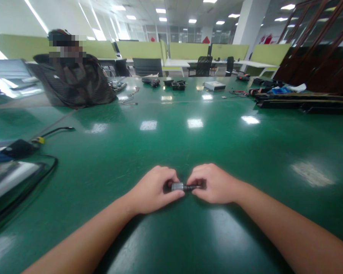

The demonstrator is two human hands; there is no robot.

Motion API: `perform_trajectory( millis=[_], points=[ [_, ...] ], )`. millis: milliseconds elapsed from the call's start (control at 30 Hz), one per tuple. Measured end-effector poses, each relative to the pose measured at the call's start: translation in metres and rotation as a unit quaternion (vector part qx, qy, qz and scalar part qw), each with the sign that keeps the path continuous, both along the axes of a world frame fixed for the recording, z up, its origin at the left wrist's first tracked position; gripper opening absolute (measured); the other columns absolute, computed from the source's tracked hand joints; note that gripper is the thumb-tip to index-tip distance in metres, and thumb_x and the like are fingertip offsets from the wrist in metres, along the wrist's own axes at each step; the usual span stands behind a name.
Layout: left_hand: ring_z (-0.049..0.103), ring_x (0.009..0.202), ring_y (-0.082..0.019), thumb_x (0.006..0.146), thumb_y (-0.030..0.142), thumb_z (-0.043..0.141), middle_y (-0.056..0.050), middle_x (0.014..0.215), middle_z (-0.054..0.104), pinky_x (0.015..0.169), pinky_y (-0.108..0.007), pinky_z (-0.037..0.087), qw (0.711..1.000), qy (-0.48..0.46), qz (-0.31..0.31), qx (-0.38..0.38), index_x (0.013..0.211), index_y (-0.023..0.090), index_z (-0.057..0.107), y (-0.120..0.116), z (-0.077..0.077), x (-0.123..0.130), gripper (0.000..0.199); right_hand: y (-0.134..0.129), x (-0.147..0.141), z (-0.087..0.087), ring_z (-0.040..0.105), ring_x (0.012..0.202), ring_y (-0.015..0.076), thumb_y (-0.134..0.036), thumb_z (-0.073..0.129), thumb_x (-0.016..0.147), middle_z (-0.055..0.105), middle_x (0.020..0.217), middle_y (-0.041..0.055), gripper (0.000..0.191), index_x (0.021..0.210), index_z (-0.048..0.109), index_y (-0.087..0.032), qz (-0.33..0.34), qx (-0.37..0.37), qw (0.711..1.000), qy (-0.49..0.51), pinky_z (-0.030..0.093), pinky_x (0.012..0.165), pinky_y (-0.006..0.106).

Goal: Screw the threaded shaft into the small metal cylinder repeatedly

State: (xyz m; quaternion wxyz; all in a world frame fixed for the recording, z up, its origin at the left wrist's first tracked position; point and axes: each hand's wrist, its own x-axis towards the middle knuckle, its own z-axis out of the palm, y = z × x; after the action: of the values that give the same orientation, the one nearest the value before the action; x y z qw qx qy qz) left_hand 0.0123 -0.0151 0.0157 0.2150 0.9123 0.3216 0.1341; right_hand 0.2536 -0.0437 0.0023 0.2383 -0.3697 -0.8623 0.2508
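A small cylindrical object, silvery-grey at its left part and dark and ridged toward the right, lies horizontally between my hands, low over the green table. My left hand is closed round its left end, thumb along the near side. Around the thin dark right part, my right hand is closed with thumb and fingers. Both ends of the object are partly hidden by my fingers.
At the left edge lie a flat item with a black cable and a dark connector piece. A large dark bag stands at the back left. Along the far side are a white box, small black devices and long black strips.
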Motion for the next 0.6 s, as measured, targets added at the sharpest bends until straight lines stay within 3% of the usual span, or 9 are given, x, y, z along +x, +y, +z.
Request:
perform_trajectory(
  millis=[600],
  points=[
    [0.06, 0.076, -0.019, 0.087, 0.044, 0.069, -0.001, 0.081, 0.065, 0.073, -0.031, 0.04, 1.0, 0.006, 0.001, -0.003, 0.088, 0.02, 0.065, -0.0011, 0.0018, -0.0005, 0.024, -0.0007, 0.0034, 0.0036, 0.059, 0.069, 0.0129, -0.019, 0.075, 0.075, 0.068, 0.075, -0.0008, 0.009, 0.083, 0.072, -0.018, -0.016, -0.004, 1.0, -0.015, 0.043, 0.069, 0.025]
  ],
)
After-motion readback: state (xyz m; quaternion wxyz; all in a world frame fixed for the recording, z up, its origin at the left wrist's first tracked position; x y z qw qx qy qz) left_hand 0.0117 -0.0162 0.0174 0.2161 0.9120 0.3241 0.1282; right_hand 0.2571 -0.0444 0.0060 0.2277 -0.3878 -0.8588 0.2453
